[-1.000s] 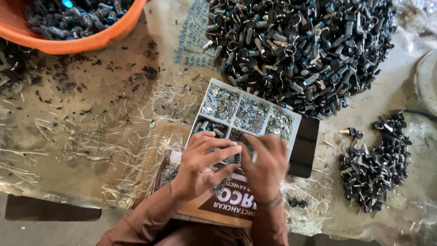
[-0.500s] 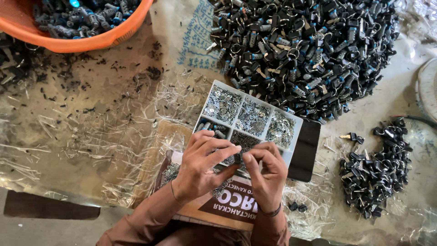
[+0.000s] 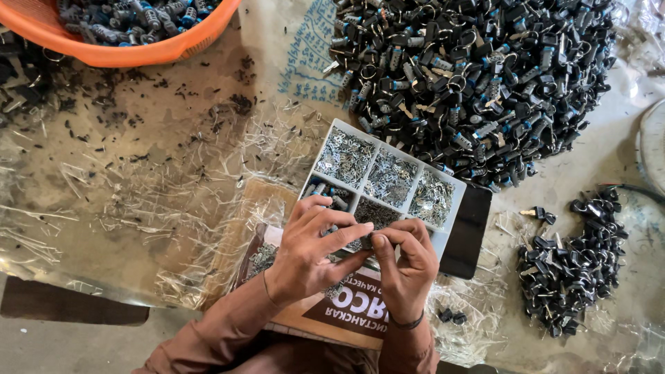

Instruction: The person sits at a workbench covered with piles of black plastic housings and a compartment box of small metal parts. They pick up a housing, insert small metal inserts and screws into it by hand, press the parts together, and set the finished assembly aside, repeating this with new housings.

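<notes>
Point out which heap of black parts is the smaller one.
The small heap at the right, beside the hands; the large heap spreads above the compartment tray.

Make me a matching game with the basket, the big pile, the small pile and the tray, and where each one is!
Things:
1. orange basket
2. big pile of black parts
3. small pile of black parts
4. white divided tray

Places:
A. far right, beside the tray
B. top left corner
C. just above the hands
D. top right, behind the tray

Pairs: 1-B, 2-D, 3-A, 4-C
</notes>
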Demonstrator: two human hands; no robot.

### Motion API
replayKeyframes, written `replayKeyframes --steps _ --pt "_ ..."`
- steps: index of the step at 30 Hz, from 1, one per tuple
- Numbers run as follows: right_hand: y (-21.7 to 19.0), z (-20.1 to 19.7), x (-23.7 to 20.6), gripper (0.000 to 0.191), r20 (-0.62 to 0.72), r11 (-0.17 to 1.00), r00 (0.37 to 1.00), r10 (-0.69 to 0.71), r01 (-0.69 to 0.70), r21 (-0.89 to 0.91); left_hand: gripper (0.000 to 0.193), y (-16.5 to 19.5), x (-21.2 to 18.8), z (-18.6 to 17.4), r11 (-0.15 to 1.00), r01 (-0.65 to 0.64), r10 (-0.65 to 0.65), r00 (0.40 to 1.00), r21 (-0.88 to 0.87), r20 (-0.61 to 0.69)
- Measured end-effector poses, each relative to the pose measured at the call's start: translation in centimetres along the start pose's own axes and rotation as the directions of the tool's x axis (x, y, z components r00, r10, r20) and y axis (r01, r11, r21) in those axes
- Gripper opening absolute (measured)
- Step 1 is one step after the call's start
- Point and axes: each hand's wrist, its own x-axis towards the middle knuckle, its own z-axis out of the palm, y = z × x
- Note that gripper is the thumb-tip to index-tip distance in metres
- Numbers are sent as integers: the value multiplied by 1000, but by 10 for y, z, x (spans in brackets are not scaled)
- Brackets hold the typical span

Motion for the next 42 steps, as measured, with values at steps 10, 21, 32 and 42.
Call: replayKeyframes --steps 10,21,32,42 --pt "0 0 -4 9 -8 1000 1000 5 -5 -7 44 1 0 -1 1000 -2 2 1000 4 9" --pt "10 -3 -7 14 12 991 998 64 -65 117 44 3 1 -3 1000 -2 2 1000 -5 22" --pt "4 1 -4 15 -32 1000 999 22 -22 15 45 2 1 -1 1000 -6 6 999 -8 54" --pt "5 9 -10 10 -143 986 984 -107 86 -141 44 2 1 -2 1000 -25 26 998 -13 50"
